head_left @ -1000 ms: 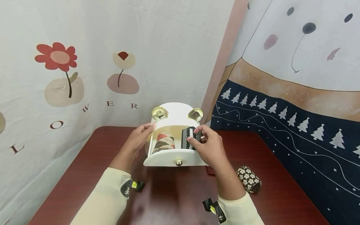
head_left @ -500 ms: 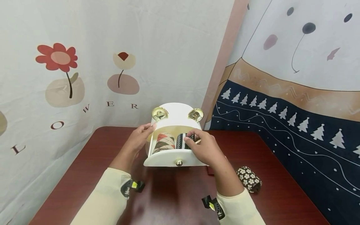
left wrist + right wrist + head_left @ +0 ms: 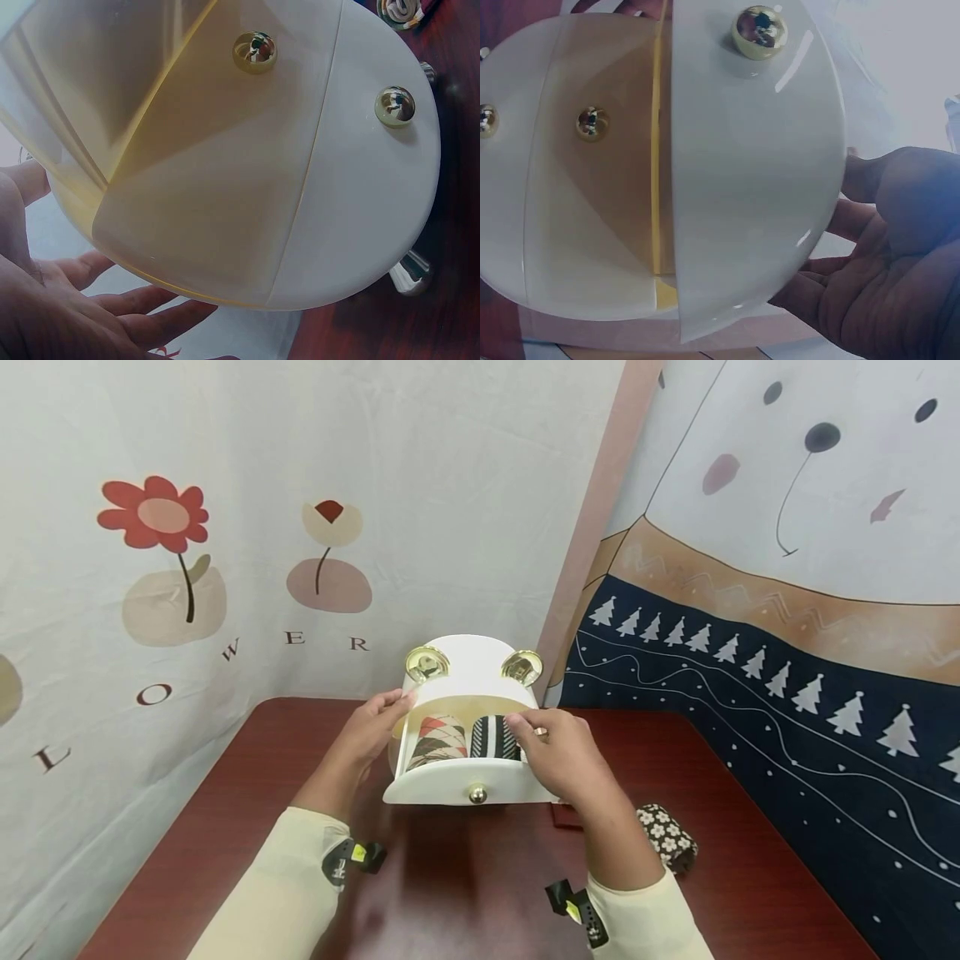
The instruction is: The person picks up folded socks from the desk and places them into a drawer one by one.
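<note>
A white rounded cabinet (image 3: 472,664) with gold knobs stands on the table, its upper drawer (image 3: 450,785) pulled out. Inside lie a checked cloth roll (image 3: 438,739) and a black-and-white striped cloth roll (image 3: 491,737), side by side. My left hand (image 3: 366,727) rests along the cabinet's left side, fingers fairly straight in the left wrist view. My right hand (image 3: 566,747) is at the drawer's right side, its thumb beside the striped roll. The drawer front (image 3: 761,172) hides its fingertips in the right wrist view, and I cannot tell whether they pinch the drawer wall.
A dark flower-print roll (image 3: 667,839) lies on the red-brown table (image 3: 442,877) at the right, partly behind my right forearm. A small dark red item (image 3: 564,816) lies near the cabinet. Printed cloth walls (image 3: 450,510) rise behind the table.
The striped roll has shifted left inside the drawer and lies beside the checked one. My right hand has let go of it and drawn back to the right. The left hand stays put.
</note>
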Action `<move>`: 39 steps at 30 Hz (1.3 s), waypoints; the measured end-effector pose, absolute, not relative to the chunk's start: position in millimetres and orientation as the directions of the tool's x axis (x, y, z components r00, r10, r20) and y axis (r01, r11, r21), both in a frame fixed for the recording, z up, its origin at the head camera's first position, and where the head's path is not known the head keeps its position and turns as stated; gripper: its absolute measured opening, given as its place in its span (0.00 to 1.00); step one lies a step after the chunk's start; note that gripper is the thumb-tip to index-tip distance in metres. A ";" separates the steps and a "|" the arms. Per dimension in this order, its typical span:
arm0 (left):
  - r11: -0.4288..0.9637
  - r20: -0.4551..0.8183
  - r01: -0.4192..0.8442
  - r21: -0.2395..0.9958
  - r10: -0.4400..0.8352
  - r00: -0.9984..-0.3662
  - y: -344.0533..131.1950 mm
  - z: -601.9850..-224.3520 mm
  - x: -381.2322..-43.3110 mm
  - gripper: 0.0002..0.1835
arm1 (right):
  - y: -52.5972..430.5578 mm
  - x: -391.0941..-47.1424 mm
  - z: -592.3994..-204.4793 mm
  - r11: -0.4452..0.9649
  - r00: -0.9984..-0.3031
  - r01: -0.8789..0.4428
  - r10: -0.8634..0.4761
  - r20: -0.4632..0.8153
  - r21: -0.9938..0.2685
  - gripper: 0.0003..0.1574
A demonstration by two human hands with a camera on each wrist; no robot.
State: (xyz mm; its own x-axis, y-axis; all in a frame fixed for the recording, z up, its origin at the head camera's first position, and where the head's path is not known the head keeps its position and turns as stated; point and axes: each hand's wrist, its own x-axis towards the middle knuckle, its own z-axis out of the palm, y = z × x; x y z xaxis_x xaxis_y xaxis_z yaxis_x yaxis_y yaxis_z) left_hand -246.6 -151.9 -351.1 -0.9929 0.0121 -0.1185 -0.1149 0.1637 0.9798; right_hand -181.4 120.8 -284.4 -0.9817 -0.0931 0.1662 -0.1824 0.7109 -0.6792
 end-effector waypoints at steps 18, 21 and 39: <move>0.186 -0.121 -0.116 0.976 0.012 -0.993 -152.0 -348.1 -243.8 0.45 | 102.0 -140.6 -331.4 0.530 -0.534 -0.596 0.298 0.791 -0.603 0.04; 0.176 -0.110 -0.106 0.979 0.013 -0.994 -153.1 -348.6 -242.9 0.45 | 92.5 -134.7 -343.2 0.476 -0.510 -0.632 0.337 0.791 -0.611 0.02; 0.148 -0.113 -0.111 0.983 0.006 -0.994 -152.5 -352.4 -246.2 0.43 | 47.0 -114.7 -391.6 0.283 -0.619 -0.631 0.379 0.688 -0.722 0.30</move>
